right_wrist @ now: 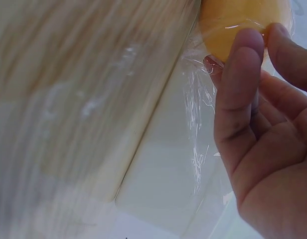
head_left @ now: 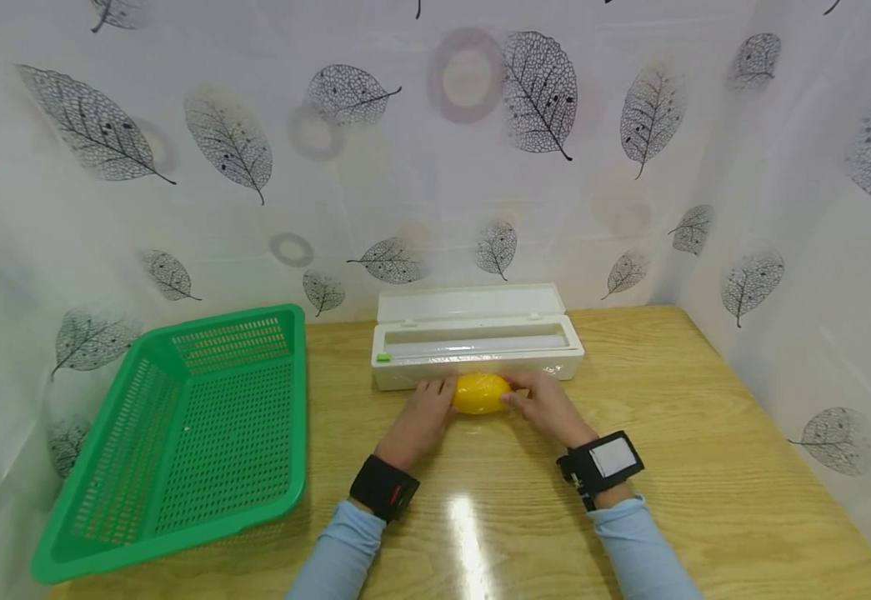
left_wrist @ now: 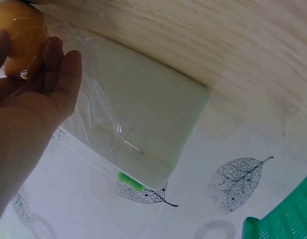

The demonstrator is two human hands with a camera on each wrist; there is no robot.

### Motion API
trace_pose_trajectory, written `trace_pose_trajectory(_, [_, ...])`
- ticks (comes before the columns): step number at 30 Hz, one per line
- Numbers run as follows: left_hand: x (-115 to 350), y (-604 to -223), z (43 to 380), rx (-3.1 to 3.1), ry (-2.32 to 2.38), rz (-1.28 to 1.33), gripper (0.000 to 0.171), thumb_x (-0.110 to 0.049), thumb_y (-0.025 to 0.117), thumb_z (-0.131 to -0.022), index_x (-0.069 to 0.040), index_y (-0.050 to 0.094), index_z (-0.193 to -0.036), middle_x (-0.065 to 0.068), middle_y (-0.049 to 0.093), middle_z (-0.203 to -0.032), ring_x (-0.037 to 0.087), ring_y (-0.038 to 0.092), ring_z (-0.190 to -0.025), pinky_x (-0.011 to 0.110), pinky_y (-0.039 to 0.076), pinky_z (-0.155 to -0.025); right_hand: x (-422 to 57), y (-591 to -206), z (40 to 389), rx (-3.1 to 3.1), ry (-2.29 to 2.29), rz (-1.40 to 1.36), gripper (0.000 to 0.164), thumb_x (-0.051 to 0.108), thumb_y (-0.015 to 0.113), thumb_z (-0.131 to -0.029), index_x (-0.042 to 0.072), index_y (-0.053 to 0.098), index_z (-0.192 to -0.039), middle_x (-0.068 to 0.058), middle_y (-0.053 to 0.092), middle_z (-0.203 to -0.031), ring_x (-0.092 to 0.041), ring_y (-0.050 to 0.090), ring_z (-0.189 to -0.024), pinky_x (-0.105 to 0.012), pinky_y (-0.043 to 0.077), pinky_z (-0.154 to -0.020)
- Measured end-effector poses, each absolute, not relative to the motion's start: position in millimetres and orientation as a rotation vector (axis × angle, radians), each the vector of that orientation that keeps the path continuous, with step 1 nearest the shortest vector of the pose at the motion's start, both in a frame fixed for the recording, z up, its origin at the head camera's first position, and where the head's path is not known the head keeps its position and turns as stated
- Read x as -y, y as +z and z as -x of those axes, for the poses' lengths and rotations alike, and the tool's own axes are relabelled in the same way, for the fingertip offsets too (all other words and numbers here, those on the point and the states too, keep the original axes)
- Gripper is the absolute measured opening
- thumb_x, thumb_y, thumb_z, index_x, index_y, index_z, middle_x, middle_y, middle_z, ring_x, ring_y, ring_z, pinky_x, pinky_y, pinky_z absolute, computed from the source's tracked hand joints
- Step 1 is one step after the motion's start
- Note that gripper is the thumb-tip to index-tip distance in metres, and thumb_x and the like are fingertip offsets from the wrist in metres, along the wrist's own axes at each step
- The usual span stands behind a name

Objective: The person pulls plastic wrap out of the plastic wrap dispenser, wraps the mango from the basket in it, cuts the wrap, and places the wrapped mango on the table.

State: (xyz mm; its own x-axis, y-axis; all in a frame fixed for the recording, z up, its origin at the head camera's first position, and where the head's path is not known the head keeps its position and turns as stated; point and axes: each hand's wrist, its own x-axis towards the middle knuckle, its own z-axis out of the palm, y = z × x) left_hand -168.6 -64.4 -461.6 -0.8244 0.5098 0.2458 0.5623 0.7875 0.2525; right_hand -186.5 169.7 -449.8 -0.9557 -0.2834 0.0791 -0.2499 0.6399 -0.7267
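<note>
A smooth yellow oval fruit, perhaps a lemon or mango, is held at its two ends just in front of a white cling film box. Clear cling film covers the fruit and stretches over the box front. My left hand grips the fruit's left end, its fingers curled in the left wrist view. At the right end, my right hand pinches the fruit through the film with thumb and fingers. The box lid stands raised, showing the film roll inside. A green slider sits at its left end.
To the left stands a green plastic basket with perforated walls. Wooden table spreads around the hands. A white leaf-printed curtain hangs behind the box and along both sides.
</note>
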Motion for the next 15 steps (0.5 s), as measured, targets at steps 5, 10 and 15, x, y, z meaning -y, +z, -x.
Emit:
trace_pose_trajectory(5, [64.8,-461.4,169.2,2.832,-0.465,0.849,0.05,-0.011,0.059,-0.099,0.004,0.041,-0.143,0.022,0.054,-0.136,0.038,0.053,-0.116,0.046,0.045,-0.102,-168.7,-449.2,186.0,-2.791,-1.246,0.453,0.039,0.012,0.068,-0.094,-0.001,0.063,-0.13,-0.018,0.068,-0.118,-0.013,0.054,-0.063,-0.024,0.045,-0.055])
trace_pose_trajectory(10, [64.5,-459.2,169.1,2.858,-0.53,0.831,0.053,-0.01,0.059,-0.099,0.002,0.035,-0.145,0.023,0.055,-0.136,0.036,0.054,-0.116,0.044,0.045,-0.102,-168.8,-448.8,185.9,-2.787,-1.248,0.451,0.039,0.013,0.067,-0.095,-0.001,0.062,-0.131,-0.018,0.068,-0.118,-0.013,0.054,-0.062,-0.024,0.046,-0.054])
trace_pose_trajectory(15, [64.0,-460.9,169.3,2.824,-0.567,0.822,0.049,-0.009,0.062,-0.097,-0.003,0.038,-0.14,0.022,0.062,-0.125,0.036,0.057,-0.108,0.044,0.048,-0.095,-168.6,-450.4,186.9,-2.794,-1.239,0.455,0.039,0.012,0.067,-0.095,0.003,0.059,-0.132,-0.023,0.067,-0.117,-0.021,0.062,-0.075,-0.027,0.049,-0.062])
